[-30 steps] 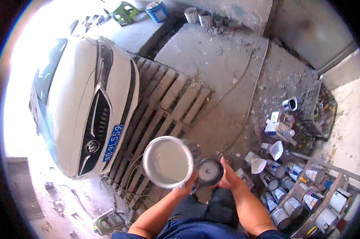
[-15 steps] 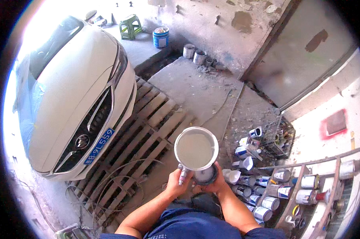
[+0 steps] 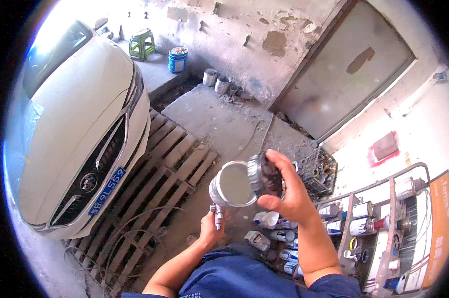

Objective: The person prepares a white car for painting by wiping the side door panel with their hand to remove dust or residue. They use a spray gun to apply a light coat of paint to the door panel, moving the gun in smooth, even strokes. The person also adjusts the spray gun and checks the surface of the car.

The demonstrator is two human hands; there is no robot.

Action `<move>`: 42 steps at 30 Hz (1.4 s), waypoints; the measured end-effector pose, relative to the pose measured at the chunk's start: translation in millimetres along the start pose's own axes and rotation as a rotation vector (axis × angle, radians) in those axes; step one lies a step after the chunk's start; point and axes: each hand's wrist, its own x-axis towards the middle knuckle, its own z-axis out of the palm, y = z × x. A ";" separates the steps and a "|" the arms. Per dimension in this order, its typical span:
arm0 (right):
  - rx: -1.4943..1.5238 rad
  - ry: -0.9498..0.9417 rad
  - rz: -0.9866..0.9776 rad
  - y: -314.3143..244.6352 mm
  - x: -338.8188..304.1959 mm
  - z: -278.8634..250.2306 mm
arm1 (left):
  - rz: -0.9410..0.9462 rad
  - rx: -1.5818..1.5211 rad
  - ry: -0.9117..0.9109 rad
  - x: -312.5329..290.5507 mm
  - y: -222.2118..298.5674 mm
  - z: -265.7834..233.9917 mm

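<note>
My left hand [image 3: 210, 230] is closed around a spray gun [image 3: 217, 216], of which only the metal fitting by my fist shows. Above that fist is the gun's round cup [image 3: 235, 185], its mouth open and pale grey paint inside. In my right hand [image 3: 298, 194] is a dark, ribbed lid [image 3: 258, 174], gripped between thumb and fingers. The lid stands on edge at the right side of the cup's rim and overlaps it in view; I cannot tell whether they touch.
A white car [image 3: 80, 124] fills the left side, beside a slatted floor grate [image 3: 155, 174] crossed by a hose [image 3: 130, 233]. Paint cans [image 3: 362, 226] crowd a metal rack [image 3: 348, 228] at the right. Behind them is a black crate [image 3: 324, 171]; a grey door [image 3: 343, 74] stands farther back.
My right hand has risen and turned, bringing the lid up from below the cup to its right rim. The cup has shifted slightly left and tilted. My view has swung to the right.
</note>
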 end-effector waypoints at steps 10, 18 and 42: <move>-0.416 -0.170 -0.178 -21.6 -5.7 0.7 | 0.050 0.020 -0.051 -9.6 5.0 16.9; -0.375 -0.424 -0.333 -17.0 -5.3 -39.8 | 0.127 0.002 -0.149 -16.2 -3.7 40.9; -0.581 0.091 -0.289 29.5 -48.2 -29.1 | 0.253 0.114 0.103 -18.0 4.2 86.4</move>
